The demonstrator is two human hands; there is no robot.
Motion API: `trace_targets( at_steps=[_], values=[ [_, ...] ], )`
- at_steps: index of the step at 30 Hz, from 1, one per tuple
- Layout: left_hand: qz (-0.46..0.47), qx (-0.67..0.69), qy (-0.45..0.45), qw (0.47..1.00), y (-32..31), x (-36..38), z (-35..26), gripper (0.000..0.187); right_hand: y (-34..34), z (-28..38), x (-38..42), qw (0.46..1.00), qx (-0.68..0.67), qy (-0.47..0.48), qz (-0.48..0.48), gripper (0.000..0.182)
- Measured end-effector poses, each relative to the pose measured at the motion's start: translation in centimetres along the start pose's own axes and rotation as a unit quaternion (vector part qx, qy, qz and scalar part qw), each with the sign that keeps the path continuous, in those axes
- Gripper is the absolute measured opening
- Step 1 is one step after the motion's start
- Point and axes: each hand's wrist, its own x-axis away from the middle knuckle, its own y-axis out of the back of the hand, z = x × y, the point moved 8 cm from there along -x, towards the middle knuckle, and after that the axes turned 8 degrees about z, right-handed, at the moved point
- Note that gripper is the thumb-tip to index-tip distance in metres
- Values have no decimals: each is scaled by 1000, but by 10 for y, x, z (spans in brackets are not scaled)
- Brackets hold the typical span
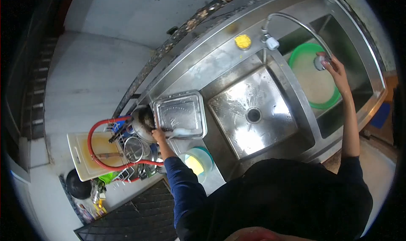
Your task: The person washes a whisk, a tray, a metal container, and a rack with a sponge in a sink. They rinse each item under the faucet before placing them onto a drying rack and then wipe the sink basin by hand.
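My left hand point(159, 136) is closed at the near left corner of a clear rectangular dish point(179, 98), which lies on the counter left of the sink with wet, soapy-looking streaks in it. Part of that grip is hidden. A metal pan point(140, 126) with a dark patch sits just beyond these fingers. Over the right basin, my right hand point(337, 71) grips the grey-white spray head point(320, 63) of a flexible faucet point(302, 23). Below it stands a green basin point(313, 104) of cloudy water.
The bare middle sink point(237, 114) is wet around its drain. A yellow scrubber point(242, 41) sits on the back ledge. Near my left forearm stands a teal-rimmed tub point(207, 158) with something yellow inside. A red-edged dish rack point(91, 141) and a cutting board point(78, 152) are at left.
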Motion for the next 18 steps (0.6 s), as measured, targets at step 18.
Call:
trace_targets(
  at_steps=[18],
  values=[
    [-96, 748, -36, 656, 153, 76, -8, 39, -14, 12, 4, 997, -45, -56, -15, 25]
  ],
)
